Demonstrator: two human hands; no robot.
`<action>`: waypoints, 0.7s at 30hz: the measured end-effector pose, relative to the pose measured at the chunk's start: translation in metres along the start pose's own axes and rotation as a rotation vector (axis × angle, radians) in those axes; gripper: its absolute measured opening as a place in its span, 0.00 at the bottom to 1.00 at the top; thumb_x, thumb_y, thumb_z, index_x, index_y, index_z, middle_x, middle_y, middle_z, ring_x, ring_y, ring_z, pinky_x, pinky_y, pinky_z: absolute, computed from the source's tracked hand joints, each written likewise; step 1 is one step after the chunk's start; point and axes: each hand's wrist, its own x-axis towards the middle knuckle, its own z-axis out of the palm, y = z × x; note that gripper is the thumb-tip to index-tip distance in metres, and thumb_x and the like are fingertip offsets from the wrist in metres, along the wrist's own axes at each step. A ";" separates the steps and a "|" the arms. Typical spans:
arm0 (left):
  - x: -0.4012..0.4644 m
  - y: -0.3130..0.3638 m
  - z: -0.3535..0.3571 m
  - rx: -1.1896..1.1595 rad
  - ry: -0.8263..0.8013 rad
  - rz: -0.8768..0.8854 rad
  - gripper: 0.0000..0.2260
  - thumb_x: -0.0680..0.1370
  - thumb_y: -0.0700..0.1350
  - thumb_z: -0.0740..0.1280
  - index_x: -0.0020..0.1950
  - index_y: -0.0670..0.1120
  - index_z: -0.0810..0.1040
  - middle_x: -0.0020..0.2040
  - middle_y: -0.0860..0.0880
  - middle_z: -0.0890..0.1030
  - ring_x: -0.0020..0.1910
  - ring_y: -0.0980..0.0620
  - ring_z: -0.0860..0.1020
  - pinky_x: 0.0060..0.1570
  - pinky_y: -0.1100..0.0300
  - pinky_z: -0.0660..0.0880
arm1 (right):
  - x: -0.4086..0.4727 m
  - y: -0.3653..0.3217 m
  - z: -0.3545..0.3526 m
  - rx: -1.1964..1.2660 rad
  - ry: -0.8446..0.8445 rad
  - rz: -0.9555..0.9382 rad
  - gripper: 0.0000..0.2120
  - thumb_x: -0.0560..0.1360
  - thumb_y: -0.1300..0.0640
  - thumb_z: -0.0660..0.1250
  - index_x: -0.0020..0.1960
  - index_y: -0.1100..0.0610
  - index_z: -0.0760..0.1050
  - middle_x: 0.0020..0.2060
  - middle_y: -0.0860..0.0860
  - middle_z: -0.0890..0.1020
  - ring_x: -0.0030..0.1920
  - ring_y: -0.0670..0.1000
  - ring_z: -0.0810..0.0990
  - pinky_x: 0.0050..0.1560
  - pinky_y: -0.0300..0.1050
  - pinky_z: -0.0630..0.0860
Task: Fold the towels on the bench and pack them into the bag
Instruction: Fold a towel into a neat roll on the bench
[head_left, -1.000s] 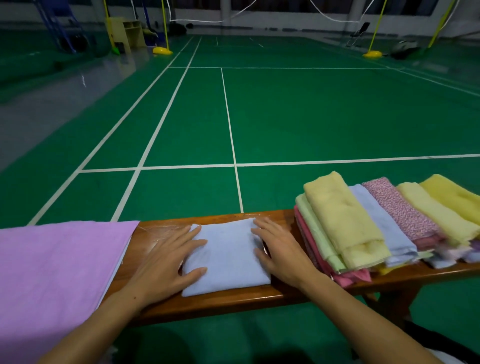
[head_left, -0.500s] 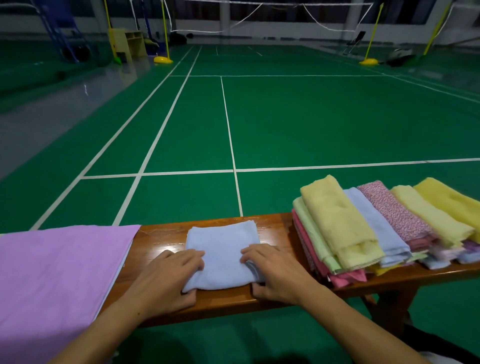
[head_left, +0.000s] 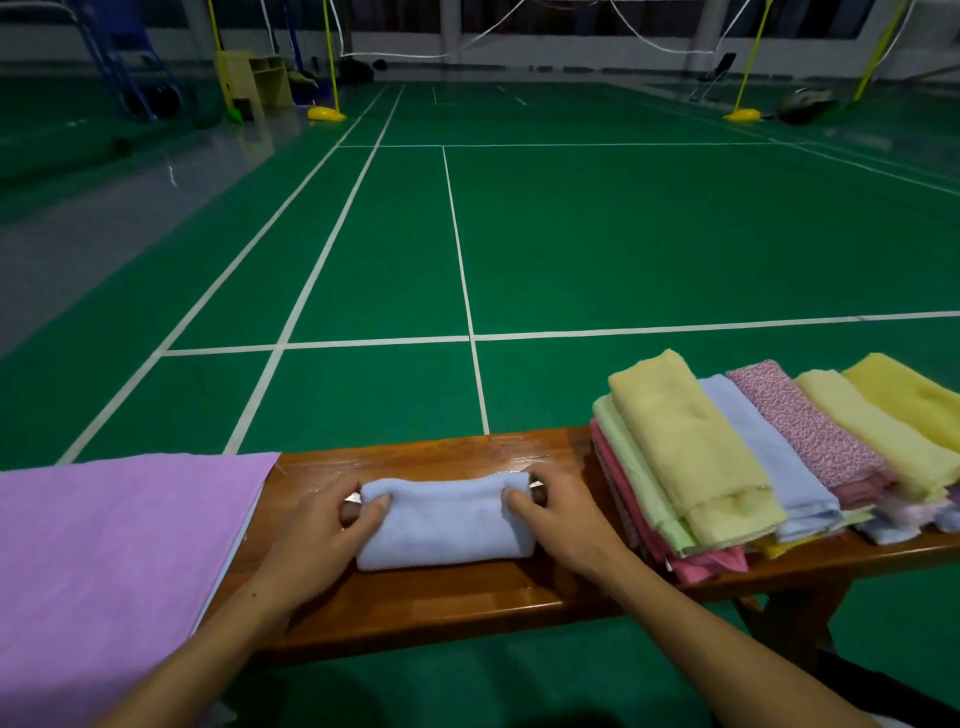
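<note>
left hand: curled round the left end of the pale blue towel, thumb on top, fingers tucked behind the fold
right hand: curled round the right end of the same towel, thumb pressed on the upper face
pale blue towel: lying as a narrow folded bundle on the desk, gripped at both ends, between the purple cloth and the pile
risk: the fold could spring open if either grip is loosened, since the bundle looks thick and soft; uneven layers are judged likely if one end is carried further than the other
risk of slipping: the desk surface looks glossy, so the bundle could be slid towards the near edge and dropped to the green floor
purple cloth: spread at the left, well clear of the left hand; whether it is the bag cannot be told
pile of towels: overlapping, just beside the right hand, near ends hanging past the edge; it could be nudged by the right wrist
</note>
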 end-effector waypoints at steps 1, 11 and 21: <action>0.001 0.000 0.001 0.004 -0.002 -0.021 0.11 0.83 0.58 0.67 0.48 0.52 0.80 0.35 0.53 0.82 0.35 0.56 0.80 0.35 0.55 0.73 | 0.001 0.001 0.002 0.007 0.011 0.019 0.14 0.79 0.47 0.68 0.42 0.55 0.72 0.34 0.47 0.76 0.36 0.47 0.73 0.38 0.50 0.72; 0.012 -0.002 0.008 0.451 0.148 0.076 0.09 0.81 0.63 0.67 0.56 0.61 0.75 0.51 0.62 0.80 0.48 0.60 0.78 0.42 0.64 0.75 | 0.006 -0.013 0.010 -0.557 0.182 0.065 0.19 0.81 0.38 0.63 0.63 0.50 0.74 0.56 0.50 0.78 0.53 0.55 0.80 0.45 0.49 0.74; 0.016 -0.011 0.022 0.546 -0.093 0.153 0.29 0.80 0.75 0.53 0.74 0.62 0.74 0.70 0.60 0.75 0.67 0.59 0.72 0.63 0.55 0.75 | 0.007 -0.007 0.020 -0.774 -0.222 -0.257 0.26 0.88 0.43 0.47 0.81 0.52 0.63 0.75 0.53 0.71 0.72 0.58 0.68 0.71 0.59 0.69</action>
